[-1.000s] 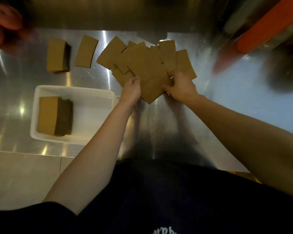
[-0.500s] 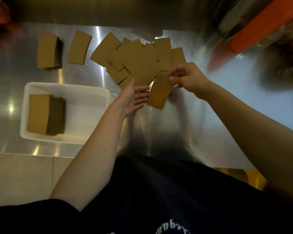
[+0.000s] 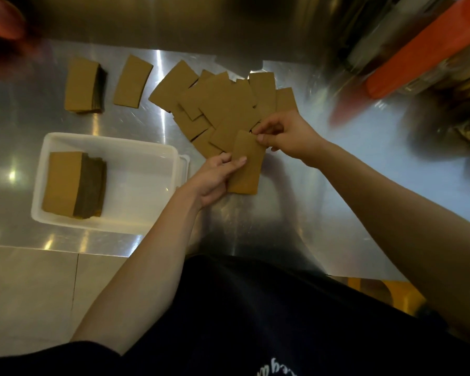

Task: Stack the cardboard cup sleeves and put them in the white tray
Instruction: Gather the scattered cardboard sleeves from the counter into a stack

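Observation:
One brown cardboard sleeve (image 3: 247, 166) is held between both hands just in front of a spread pile of several loose sleeves (image 3: 223, 104) on the steel counter. My left hand (image 3: 217, 177) grips its left edge, thumb on top. My right hand (image 3: 285, 134) pinches its upper right corner. The white tray (image 3: 144, 202) lies to the left of my hands and holds a stack of sleeves (image 3: 65, 183) against its left side. A second stack (image 3: 82, 85) and a single sleeve (image 3: 132, 81) lie behind the tray.
The steel counter's front edge (image 3: 92, 245) runs just below the tray, with pale floor tiles beyond it. An orange object (image 3: 429, 42) and blurred items crowd the far right. A reddish blurred shape (image 3: 0, 20) sits at the top left corner.
One sleeve has come off the pile's near edge and toward me. My left hand, open half a second ago, has closed on its left edge while my right hand keeps its pinch.

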`<state>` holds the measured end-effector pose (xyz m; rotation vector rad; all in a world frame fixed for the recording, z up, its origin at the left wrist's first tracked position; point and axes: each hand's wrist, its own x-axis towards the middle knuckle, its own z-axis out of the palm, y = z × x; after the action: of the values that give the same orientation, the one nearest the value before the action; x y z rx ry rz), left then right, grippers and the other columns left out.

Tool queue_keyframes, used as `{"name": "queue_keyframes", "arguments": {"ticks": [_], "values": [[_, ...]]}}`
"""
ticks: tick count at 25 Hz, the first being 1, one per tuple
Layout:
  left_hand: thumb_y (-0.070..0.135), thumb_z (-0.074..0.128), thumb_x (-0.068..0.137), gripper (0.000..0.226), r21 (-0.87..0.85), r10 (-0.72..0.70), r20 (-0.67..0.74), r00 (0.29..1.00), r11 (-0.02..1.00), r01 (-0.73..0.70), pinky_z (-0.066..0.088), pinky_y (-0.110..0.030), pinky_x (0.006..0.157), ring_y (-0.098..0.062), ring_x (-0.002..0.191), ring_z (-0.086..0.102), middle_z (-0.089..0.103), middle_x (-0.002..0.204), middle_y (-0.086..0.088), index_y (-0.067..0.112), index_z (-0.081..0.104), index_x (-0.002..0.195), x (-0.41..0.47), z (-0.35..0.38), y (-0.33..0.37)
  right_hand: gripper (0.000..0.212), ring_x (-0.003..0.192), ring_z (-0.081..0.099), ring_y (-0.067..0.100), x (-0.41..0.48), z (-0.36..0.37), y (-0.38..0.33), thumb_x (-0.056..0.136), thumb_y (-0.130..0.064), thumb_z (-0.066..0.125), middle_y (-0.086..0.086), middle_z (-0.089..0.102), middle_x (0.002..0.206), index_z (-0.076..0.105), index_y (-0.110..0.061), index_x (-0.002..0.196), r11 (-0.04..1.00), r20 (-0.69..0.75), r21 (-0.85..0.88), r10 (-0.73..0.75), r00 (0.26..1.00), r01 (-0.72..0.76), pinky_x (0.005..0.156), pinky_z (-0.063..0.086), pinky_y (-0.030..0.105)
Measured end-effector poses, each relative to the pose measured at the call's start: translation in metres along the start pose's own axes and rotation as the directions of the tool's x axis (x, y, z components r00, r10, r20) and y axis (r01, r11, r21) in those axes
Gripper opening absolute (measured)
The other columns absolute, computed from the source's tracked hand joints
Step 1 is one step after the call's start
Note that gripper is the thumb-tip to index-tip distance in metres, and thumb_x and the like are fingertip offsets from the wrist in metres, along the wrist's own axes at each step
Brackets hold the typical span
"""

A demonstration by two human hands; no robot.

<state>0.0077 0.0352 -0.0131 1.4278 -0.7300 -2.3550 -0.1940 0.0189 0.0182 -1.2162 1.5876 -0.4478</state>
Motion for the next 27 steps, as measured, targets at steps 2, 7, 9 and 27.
{"name": "queue_keyframes", "arguments": {"ticks": [2, 7, 9, 27], "values": [[0.01, 0.052, 0.099, 0.034, -0.049, 0.001, -0.034, 0.999, 0.999, -0.003, 0.06, -0.032, 0.082, -0.02, 0.102, 0.066, 0.067, 0.112, -0.005, 0.006, 0.052, 0.132, -0.001, 0.003, -0.002, 0.018, 0.08, 0.063, 0.005, 0.006, 0.006, 0.0, 0.09, -0.015, 0.067, 0.0, 0.068, 0.094, 0.069, -0.011, 0.107, 1.0, -0.001, -0.017, -0.013, 1.0, 0.013, 0.066, 0.049, 0.017], [0.005, 0.046, 0.1, 0.035, -0.246, -0.028, -0.245, 0.969, 0.969, -0.034, 0.046, -0.05, 0.103, -0.028, 0.114, 0.06, 0.059, 0.132, -0.016, 0.005, 0.048, 0.135, 0.005, -0.006, -0.011, 0.036, 0.086, 0.058, 0.008, 0.049, 0.009, 0.003, 0.09, -0.029, 0.066, -0.005, 0.062, 0.096, 0.06, -0.015, 0.122, 0.973, -0.171, -0.22, 0.028, 0.985, -0.066, 0.084, 0.049, 0.026], [0.005, 0.044, 0.101, 0.035, -0.307, -0.034, -0.303, 0.952, 0.95, -0.064, 0.042, -0.054, 0.107, -0.032, 0.124, 0.055, 0.054, 0.138, -0.018, 0.007, 0.047, 0.135, 0.006, -0.013, -0.014, 0.041, 0.086, 0.06, 0.011, 0.066, 0.014, 0.003, 0.088, -0.038, 0.066, -0.002, 0.062, 0.102, 0.057, -0.017, 0.122, 0.937, -0.163, -0.339, 0.032, 0.986, -0.087, 0.084, 0.051, 0.03], [0.02, 0.052, 0.1, 0.032, -0.322, 0.031, -0.1, 0.994, 0.945, -0.061, 0.053, -0.051, 0.095, -0.032, 0.119, 0.063, 0.065, 0.129, -0.016, 0.009, 0.055, 0.13, 0.006, -0.012, -0.006, 0.016, 0.078, 0.063, 0.004, 0.019, -0.018, -0.024, 0.089, -0.014, 0.068, -0.006, 0.065, 0.087, 0.064, -0.015, 0.104, 0.999, 0.005, -0.047, 0.01, 1.0, -0.009, 0.063, 0.049, 0.015]]}}
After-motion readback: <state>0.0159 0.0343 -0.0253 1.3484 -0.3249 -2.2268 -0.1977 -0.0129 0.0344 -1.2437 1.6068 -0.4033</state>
